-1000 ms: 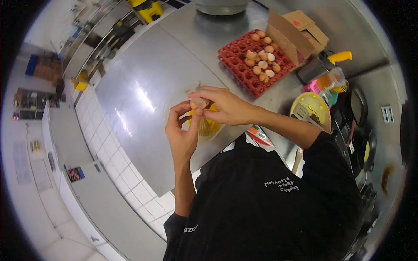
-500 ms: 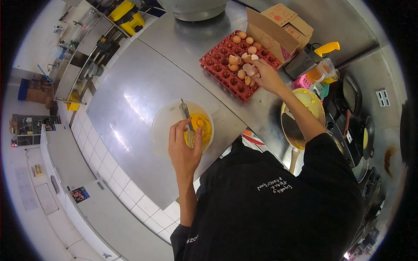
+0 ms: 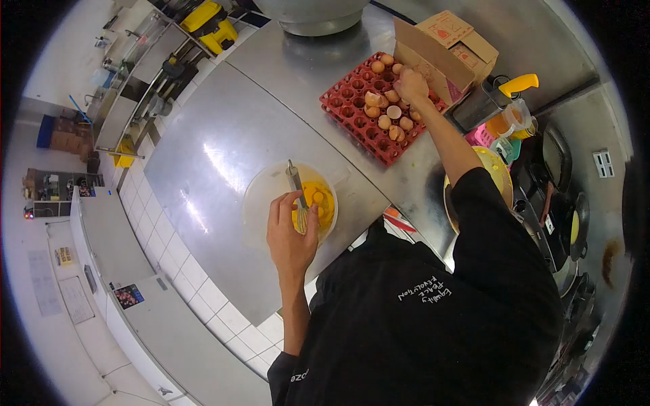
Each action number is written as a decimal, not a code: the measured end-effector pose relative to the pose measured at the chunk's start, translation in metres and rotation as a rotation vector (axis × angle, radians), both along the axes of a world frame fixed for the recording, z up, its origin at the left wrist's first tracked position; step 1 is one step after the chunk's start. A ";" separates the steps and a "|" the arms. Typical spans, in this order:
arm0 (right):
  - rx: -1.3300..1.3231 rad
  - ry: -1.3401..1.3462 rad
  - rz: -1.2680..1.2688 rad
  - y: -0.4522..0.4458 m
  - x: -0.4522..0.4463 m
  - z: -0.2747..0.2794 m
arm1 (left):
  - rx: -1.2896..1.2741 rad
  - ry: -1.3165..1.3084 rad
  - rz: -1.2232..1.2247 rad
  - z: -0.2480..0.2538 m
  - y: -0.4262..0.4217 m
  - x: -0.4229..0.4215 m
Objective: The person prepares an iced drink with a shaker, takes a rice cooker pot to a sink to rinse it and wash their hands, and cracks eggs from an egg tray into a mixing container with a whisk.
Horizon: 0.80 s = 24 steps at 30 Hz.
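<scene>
A translucent bowl (image 3: 256,186) holds raw eggs (image 3: 318,196) with whole yolks. A metal whisk (image 3: 294,177) stands tilted in it, its wires in the egg. My left hand (image 3: 291,240) is over the bowl's near side, fingers and thumb apart, with the whisk between them; fingertips seem to touch it. On the right, a red egg tray (image 3: 345,111) carries several brown eggs (image 3: 384,122) and cracked eggshells (image 3: 395,112). My right hand (image 3: 412,86) reaches to the tray's far right part, fingers curled down over eggs there. Whatever it grips is hidden beneath it.
Behind the tray stands an open cardboard box (image 3: 433,61). To its right are a yellow-handled tool (image 3: 518,84) in a metal container, plastic tubs (image 3: 504,125) and a yellow-smeared pan (image 3: 497,169). A large metal bowl (image 3: 311,17) sits at the steel table's (image 3: 203,149) far edge.
My right hand has let go of the eggshells, now lying in the tray, and moved farther back over other eggs. My left hand stays by the whisk. The view has shifted slightly.
</scene>
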State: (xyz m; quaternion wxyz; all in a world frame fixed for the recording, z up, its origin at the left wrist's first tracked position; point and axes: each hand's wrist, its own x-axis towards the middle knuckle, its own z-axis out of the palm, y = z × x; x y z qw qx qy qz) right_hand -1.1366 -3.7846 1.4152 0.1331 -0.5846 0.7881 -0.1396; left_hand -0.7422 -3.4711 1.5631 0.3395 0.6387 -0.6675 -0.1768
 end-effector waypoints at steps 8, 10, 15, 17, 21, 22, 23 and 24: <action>-0.366 -0.656 -0.069 -0.001 -0.022 0.001 | -0.056 -0.012 -0.022 -0.002 0.000 0.008; -0.265 -1.143 -0.011 0.008 0.001 0.024 | -0.050 -0.012 -0.003 0.002 -0.002 0.011; 0.210 -1.152 0.538 0.140 0.111 0.172 | -0.027 -0.005 -0.038 -0.006 0.001 0.009; -0.002 -0.858 0.833 0.186 0.151 0.172 | -0.050 -0.011 -0.035 -0.004 0.000 0.008; -0.410 -0.478 1.145 0.226 0.184 0.143 | -0.083 -0.004 -0.043 -0.005 0.001 0.009; -0.410 -0.317 1.222 0.230 0.188 0.138 | -0.077 0.005 -0.043 -0.004 0.002 0.009; -0.412 -0.314 1.228 0.233 0.190 0.139 | -0.072 0.012 -0.042 -0.004 0.002 0.010; -0.399 -0.327 1.207 0.235 0.191 0.140 | -0.074 0.014 -0.035 -0.004 0.002 0.011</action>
